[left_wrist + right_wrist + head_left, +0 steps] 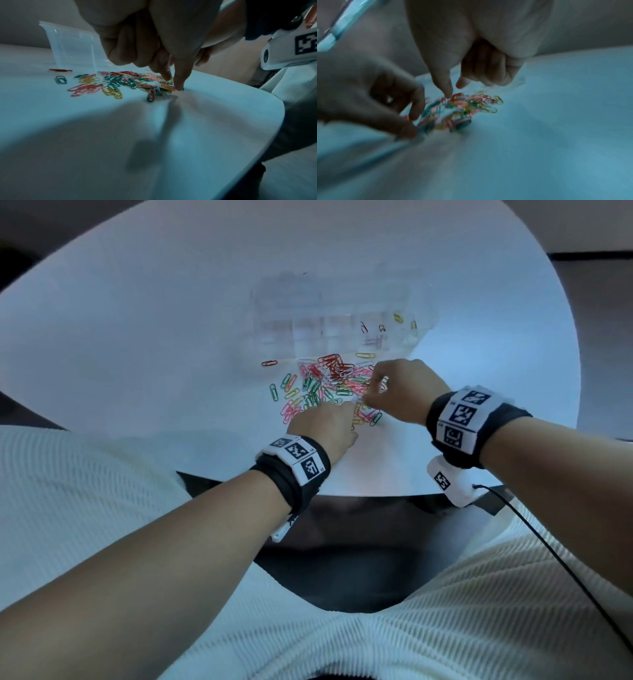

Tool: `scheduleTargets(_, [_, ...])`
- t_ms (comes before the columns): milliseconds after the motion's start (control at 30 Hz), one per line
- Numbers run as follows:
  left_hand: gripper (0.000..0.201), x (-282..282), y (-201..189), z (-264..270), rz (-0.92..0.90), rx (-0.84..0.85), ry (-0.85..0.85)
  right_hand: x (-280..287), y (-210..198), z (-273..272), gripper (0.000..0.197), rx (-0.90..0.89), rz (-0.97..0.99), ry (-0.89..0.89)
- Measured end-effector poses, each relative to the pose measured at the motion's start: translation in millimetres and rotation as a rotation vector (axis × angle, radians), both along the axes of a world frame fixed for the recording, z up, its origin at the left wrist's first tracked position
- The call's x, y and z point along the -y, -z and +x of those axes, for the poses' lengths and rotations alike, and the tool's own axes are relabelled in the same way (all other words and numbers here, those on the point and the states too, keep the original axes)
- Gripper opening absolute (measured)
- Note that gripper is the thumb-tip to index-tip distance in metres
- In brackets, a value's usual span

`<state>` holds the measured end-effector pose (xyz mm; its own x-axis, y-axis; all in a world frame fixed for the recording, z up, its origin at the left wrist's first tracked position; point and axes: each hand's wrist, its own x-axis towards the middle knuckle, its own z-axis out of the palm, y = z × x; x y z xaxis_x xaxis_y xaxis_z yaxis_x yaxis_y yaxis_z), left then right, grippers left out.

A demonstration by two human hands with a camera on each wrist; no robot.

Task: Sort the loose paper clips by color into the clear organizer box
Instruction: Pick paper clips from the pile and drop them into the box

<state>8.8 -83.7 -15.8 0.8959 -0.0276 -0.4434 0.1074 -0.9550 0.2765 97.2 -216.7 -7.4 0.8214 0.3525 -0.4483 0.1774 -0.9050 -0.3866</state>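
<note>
A heap of red, pink, green and yellow paper clips (325, 381) (123, 81) (462, 106) lies on the white table, just in front of the clear organizer box (342, 313) (73, 46). A few yellow clips (397, 318) and dark red clips (364, 328) lie in the box's right-hand compartments. My left hand (354, 405) (172, 82) (410, 125) reaches into the near edge of the heap, thumb and forefinger pinching a clip there, the other fingers curled. My right hand (368, 397) (455, 90) hovers over the heap's right side; its thumb touches the clips and its forefinger is lifted apart.
The round table (171, 337) ends close behind my wrists. One red clip (269, 363) (60, 70) and a green clip (273, 392) (60, 79) lie apart at the left of the heap. A black cable (548, 549) trails from my right wrist.
</note>
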Motion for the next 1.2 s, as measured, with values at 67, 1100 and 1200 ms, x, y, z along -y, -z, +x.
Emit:
scheduleTargets(67, [0.025, 1.2, 3.5, 2.3, 0.018, -0.002, -0.007, -1.9, 8.5, -1.6, 0.008, 0.057, -0.064, -0.08])
scheduleTargets(1100, [0.015, -12.2, 5.3, 26.9, 0.122, -0.019, 0.181, 8.9, 0.2, -9.3, 0.014, -0.222, 0.314, 0.372])
scheduleTargets(1200, [0.015, -16.6, 5.7, 24.9, 0.021, -0.029, 0.106, 13.2, -1.3, -9.9, 0.01, -0.285, 0.32, 0.448])
